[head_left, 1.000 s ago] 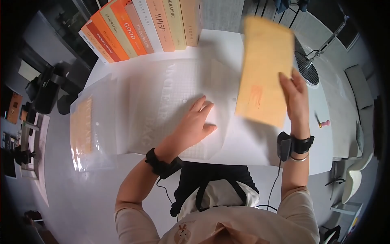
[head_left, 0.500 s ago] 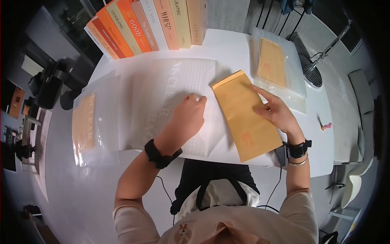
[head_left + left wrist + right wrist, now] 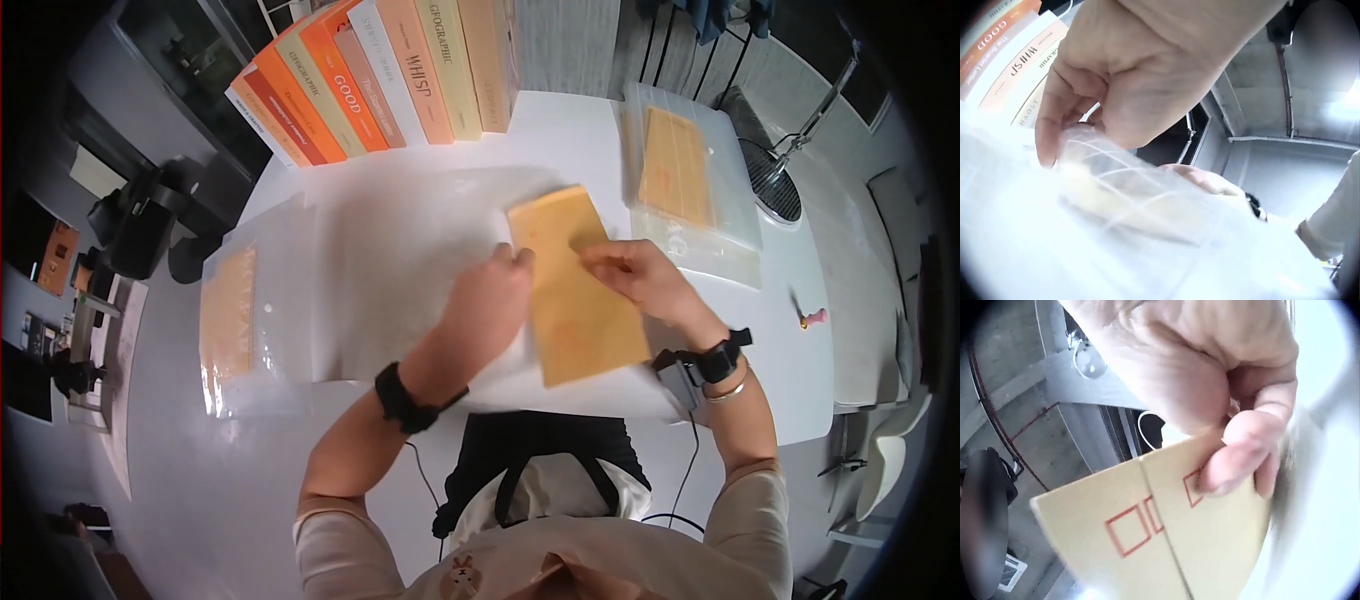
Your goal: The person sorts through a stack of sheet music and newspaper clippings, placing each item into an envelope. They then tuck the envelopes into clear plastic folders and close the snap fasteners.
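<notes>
A brown paper envelope [image 3: 590, 320] is tilted at the middle right of the table, pinched by my right hand [image 3: 650, 285] near its right edge. The right wrist view shows red printed boxes on the envelope [image 3: 1129, 556] and the hand's fingers [image 3: 1241, 456] against it. My left hand [image 3: 490, 305] pinches the edge of a translucent plastic bag [image 3: 400, 220]. Seen in the left wrist view, the bag's raised edge [image 3: 1129, 181] is between the thumb and fingers of the left hand [image 3: 1116, 81].
Upright books [image 3: 400, 80] line the back left. A clear bag with a brown envelope inside [image 3: 230, 310] lies at the left edge; similar bags [image 3: 735, 210] lie at the back right. Beyond them is a round mesh stand [image 3: 775, 190], with a small pink object [image 3: 815, 318] at the right edge.
The right hand brought the envelope from the back right down and leftward beside the left hand. The left hand went from spread fingers on the bag to pinching its edge.
</notes>
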The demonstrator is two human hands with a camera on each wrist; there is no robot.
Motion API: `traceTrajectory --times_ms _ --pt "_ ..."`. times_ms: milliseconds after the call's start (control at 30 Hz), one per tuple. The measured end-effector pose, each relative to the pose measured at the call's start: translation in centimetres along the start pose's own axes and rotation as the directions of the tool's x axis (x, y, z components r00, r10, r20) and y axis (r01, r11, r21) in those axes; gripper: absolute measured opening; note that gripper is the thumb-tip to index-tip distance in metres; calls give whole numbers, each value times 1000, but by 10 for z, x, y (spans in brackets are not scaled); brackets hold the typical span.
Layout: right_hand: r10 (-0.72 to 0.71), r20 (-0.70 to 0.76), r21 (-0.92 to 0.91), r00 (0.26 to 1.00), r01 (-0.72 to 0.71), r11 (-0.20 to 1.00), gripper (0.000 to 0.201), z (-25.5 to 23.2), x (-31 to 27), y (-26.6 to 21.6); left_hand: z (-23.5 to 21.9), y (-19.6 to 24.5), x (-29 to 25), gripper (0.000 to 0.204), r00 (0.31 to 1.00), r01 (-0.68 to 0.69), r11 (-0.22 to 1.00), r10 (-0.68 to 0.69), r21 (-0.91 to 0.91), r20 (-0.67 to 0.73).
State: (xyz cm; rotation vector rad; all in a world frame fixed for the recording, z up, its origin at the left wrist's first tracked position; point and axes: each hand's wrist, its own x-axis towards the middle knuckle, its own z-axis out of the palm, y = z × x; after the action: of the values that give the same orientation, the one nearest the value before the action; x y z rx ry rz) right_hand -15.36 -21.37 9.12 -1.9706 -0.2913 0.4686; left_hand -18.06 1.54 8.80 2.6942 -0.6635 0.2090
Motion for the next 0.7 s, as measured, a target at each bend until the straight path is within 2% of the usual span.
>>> traceTrajectory --times_ms 67,133,200,233,267,300,333,400,433,467,500,533,567,600,667,700 --pt "-119 -103 -11 988 118 993 28 23 19 7 -2 16 -4 15 999 -44 996 42 -83 -32" --pt "-353 -60 37 934 356 934 31 54 38 25 0 26 -6 16 997 -63 987 55 -145 -57" --pt "-422 100 19 901 422 906 33 62 46 24 9 24 -10 17 987 -122 982 105 -147 -122" --pt "-363 237 -34 901 381 924 33 58 48 18 12 20 -12 18 980 -150 978 127 -146 -152" --pt "-290 365 -93 885 344 934 33 55 52 14 14 15 -14 21 983 -158 969 136 -189 -121" --pt "-213 410 -109 887 279 954 31 53 57 21 15 10 -15 24 985 -164 959 146 -232 -91" --pt "-134 451 -132 882 215 968 28 51 61 24 9 9 -16 28 986 -167 947 156 -275 -63" --pt "-177 404 -20 898 202 979 30 54 61 32 -6 7 -22 34 997 -63 851 80 -522 11" --pt "-173 397 89 901 150 985 32 57 55 24 -14 5 -26 37 998 -6 776 48 -631 50" --pt "-166 392 196 905 94 976 35 58 43 10 -14 -9 -31 42 992 -70 876 11 -478 -126" --pt "-156 387 302 909 35 953 37 59 37 0 -12 -29 -37 48 955 -98 950 6 -298 -296" --pt "-123 418 178 900 51 983 40 57 39 -4 -12 -48 -45 54 933 55 990 -97 -127 -347" --pt "-88 443 55 892 71 996 42 53 42 -5 -12 -65 -55 60 895 218 975 -183 41 -407" --pt "-53 463 -64 885 93 994 45 52 44 -4 -10 -81 -68 63 900 282 959 -268 -9 -343" --pt "-115 494 -29 862 148 989 44 55 51 3 -14 -99 -83 68 883 410 907 -421 -95 -207" --pt "-142 508 -12 849 172 985 44 57 53 6 -11 -103 -87 68 878 437 889 -454 -134 -148"
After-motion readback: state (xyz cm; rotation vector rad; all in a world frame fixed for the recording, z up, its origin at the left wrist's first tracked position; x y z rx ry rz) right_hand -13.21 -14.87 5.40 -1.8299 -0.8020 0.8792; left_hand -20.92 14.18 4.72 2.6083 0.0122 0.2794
